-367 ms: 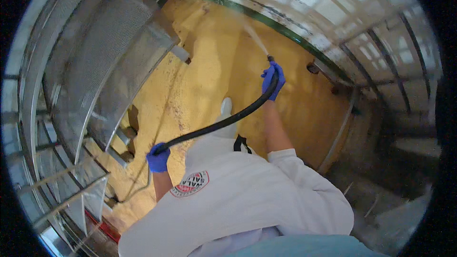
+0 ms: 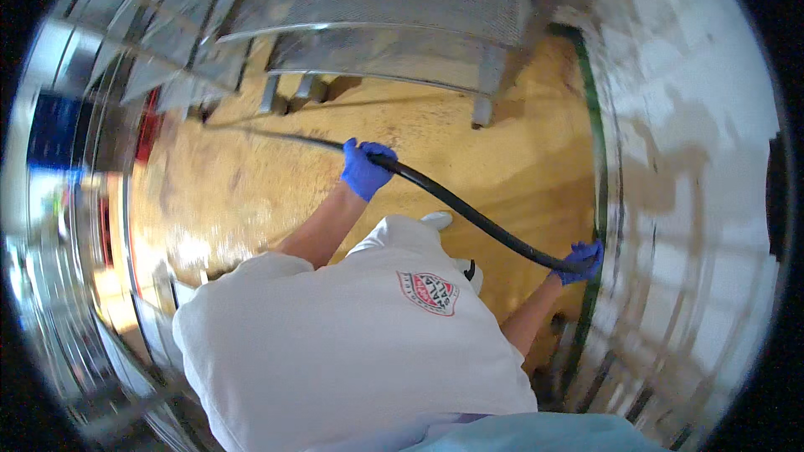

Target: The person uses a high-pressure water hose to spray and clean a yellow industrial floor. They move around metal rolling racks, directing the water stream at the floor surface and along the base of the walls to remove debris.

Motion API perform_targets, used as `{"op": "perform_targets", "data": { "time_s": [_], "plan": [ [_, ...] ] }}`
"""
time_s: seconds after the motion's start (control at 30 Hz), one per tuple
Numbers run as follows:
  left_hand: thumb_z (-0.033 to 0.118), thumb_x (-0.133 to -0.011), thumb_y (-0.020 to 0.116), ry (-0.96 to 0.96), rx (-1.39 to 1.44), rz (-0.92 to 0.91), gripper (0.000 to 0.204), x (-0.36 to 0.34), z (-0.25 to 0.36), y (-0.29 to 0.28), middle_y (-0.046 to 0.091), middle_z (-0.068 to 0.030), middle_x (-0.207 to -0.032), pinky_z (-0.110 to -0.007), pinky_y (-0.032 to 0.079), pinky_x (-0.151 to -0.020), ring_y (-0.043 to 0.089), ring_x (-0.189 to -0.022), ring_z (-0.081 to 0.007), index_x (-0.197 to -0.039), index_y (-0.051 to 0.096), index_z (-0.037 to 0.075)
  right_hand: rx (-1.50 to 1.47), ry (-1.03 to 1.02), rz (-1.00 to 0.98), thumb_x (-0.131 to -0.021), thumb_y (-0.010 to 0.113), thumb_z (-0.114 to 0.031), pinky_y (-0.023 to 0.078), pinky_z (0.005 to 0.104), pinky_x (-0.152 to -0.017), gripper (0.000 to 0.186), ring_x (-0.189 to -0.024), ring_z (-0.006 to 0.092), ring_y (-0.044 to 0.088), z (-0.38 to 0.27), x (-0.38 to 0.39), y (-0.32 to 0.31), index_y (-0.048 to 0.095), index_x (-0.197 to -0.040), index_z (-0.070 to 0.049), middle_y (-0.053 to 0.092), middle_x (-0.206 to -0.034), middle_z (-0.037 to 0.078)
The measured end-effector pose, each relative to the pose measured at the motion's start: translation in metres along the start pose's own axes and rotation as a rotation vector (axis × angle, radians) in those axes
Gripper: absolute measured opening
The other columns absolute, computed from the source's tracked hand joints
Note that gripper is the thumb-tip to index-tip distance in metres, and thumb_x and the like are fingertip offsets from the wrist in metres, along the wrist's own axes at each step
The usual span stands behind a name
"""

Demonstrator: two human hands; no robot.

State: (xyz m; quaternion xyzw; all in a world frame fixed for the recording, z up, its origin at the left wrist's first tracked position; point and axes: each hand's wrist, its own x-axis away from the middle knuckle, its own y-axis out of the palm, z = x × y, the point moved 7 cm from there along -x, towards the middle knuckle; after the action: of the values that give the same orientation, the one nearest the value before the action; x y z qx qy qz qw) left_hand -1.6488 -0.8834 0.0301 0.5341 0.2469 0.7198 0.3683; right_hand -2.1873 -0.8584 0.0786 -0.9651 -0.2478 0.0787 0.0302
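Note:
A thick black hose (image 2: pixel 477 216) runs between my two hands, bowed a little upward. My left hand (image 2: pixel 367 171), in a blue glove, is wrapped round it in the middle of the view; from there a greyer stretch trails off left over the floor. Over at the right, beside the wall's green base strip, my right hand (image 2: pixel 584 263), also in a blue glove, is closed round the hose near its end. The nozzle tip is hidden at that hand, and no water jet can be made out.
The yellow floor (image 2: pixel 536 151) looks wet. Metal racks with mesh shelves (image 2: pixel 385 0) stand ahead and to the left on legs. A white wall (image 2: pixel 670 117) with shadows rises at the right. At the far left is a blue crate (image 2: pixel 57 130). My white boot (image 2: pixel 436 219) shows below the hose.
My view has turned left, so the racks now lie ahead and the wall to the right. My right hand has swung low to the right; the spray seen earlier no longer shows.

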Motion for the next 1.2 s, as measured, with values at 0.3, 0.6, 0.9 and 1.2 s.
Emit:
{"op": "perform_targets", "data": {
  "time_s": [0.3, 0.6, 0.9, 1.2],
  "plan": [
    [0.034, -0.083, 0.041, 0.264, 0.607, 0.170, 0.041, 0.070, -0.043, 0.082, 0.030, 0.0024, -0.043, -0.030, 0.033, -0.049, 0.034, -0.042, -0.0139, -0.047, 0.030, 0.016, 0.065, -0.006, -0.501, -0.083, 0.049, -0.023, 0.041, 0.0254, -0.039, 0.025, -0.045, 0.0143, 0.048, 0.025, -0.103, 0.156, 0.060, -0.090, -0.002, 0.058, -0.066, 0.009],
    [0.038, -0.084, 0.042, 0.405, 0.700, 0.067, 0.041, 0.183, -0.153, 0.074, 0.032, 0.0037, -0.044, -0.029, 0.032, -0.045, 0.032, -0.040, -0.0135, -0.050, 0.034, 0.017, -0.002, -0.052, -0.722, -0.082, 0.051, -0.022, 0.035, 0.0209, -0.041, 0.019, -0.047, 0.0088, 0.045, 0.038, -0.165, 0.133, 0.059, -0.085, -0.005, 0.050, -0.059, 0.001],
    [0.037, -0.085, 0.040, 0.493, 0.790, 0.007, 0.043, 0.167, -0.166, -0.011, 0.034, 0.0021, -0.042, -0.029, 0.036, -0.046, 0.036, -0.040, -0.0138, -0.047, 0.032, 0.017, -0.306, -0.024, -1.098, -0.085, 0.045, -0.014, 0.034, 0.0174, -0.043, 0.015, -0.050, 0.0060, 0.041, 0.032, -0.139, 0.157, 0.055, -0.092, -0.004, 0.047, -0.066, -0.003],
    [0.043, -0.082, 0.043, 0.500, 0.933, 0.133, 0.048, 0.117, -0.131, -0.046, 0.028, 0.0028, -0.040, -0.028, 0.031, -0.038, 0.031, -0.036, -0.0133, -0.045, 0.026, 0.018, -0.042, 0.141, -1.567, -0.084, 0.044, -0.016, 0.044, 0.0284, -0.073, 0.038, -0.084, 0.0185, 0.050, 0.025, -0.080, 0.108, 0.044, -0.121, -0.007, 0.049, -0.110, 0.009]
  ]
}}
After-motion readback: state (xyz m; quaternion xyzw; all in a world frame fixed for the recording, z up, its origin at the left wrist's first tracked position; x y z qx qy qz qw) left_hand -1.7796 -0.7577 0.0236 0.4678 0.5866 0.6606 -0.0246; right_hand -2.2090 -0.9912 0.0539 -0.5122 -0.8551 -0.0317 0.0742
